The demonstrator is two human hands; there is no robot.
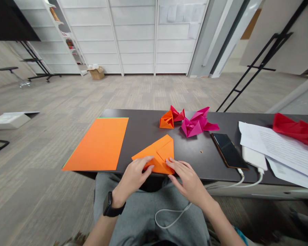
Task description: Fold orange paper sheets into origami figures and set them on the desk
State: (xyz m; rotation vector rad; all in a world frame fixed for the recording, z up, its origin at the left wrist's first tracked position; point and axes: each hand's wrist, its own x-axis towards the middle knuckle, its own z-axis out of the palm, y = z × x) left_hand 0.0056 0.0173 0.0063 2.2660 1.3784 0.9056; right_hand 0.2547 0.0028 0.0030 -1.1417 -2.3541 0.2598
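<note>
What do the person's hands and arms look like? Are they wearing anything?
There are no gloves, and no rings that I can see. The left hand has a black smartwatch with a black strap on its wrist. The right hand has nothing on its wrist. Both forearms are uncovered, and a bit of blue-green sleeve shows near the right elbow.

Saw orange on folded paper (157, 155) and flat sheet (99, 143), latter edged thin green. Noted orange origami piece (166, 122), red origami piece (178, 114), magenta origami piece (196, 125), dark grey table (143, 130), black phone (228, 150), white pages (279, 147), black wristwatch (109, 206).
</note>
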